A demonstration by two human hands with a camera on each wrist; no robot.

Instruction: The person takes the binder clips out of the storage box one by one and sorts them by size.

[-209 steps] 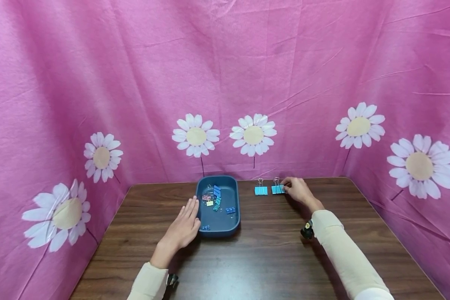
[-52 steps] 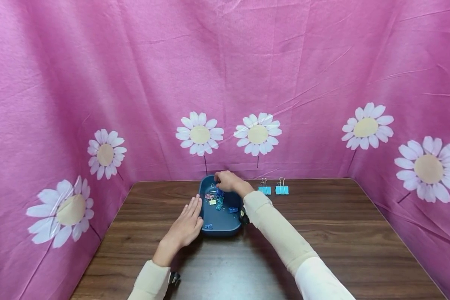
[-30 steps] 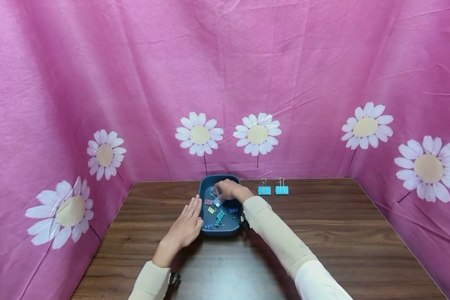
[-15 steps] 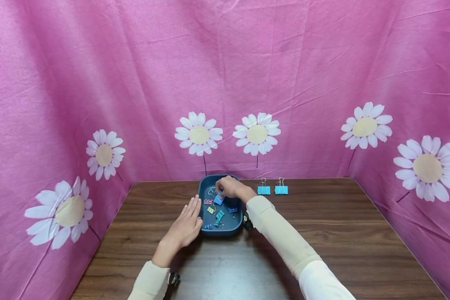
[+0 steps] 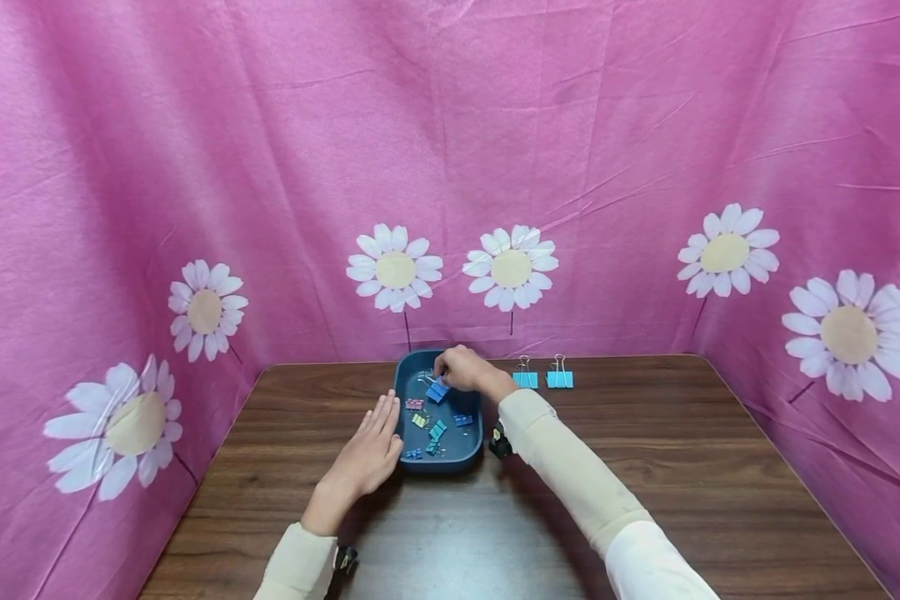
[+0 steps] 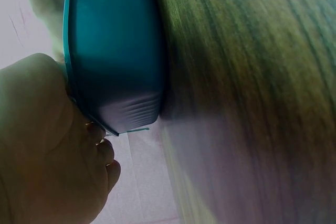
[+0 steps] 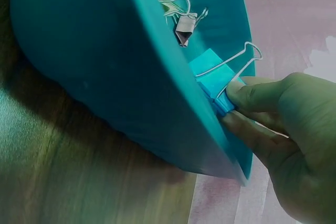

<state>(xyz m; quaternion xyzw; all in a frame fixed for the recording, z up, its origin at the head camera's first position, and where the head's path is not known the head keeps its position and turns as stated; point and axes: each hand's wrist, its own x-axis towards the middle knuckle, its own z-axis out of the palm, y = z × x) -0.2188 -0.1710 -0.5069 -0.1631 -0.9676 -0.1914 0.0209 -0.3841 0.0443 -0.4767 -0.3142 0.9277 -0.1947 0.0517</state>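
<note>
The pink backdrop (image 5: 607, 125) stands behind the brown table (image 5: 720, 467).

Head view: the tray (image 5: 461, 451) sits near the table's far edge, with two teal clips (image 5: 525, 381) to its right. The left hand (image 5: 367, 450) lies against the tray's left wall, fingers straight. The right hand (image 5: 471, 371) pinches the blue clip (image 5: 437, 392) inside the tray, toward the far end. Step in hand, as judged: gripping the clip; any lift calls for a firm pinch and clearance over the rim. The clip's wire handles point far-left; its body's long axis appears to run near-left to far-right.

Left wrist view: the left hand is beside the tray; the clip is hidden.

Right wrist view: thumb and fingers grip one end; the raised handle points up-right, the long axis slopes from upper left to lower right
</note>
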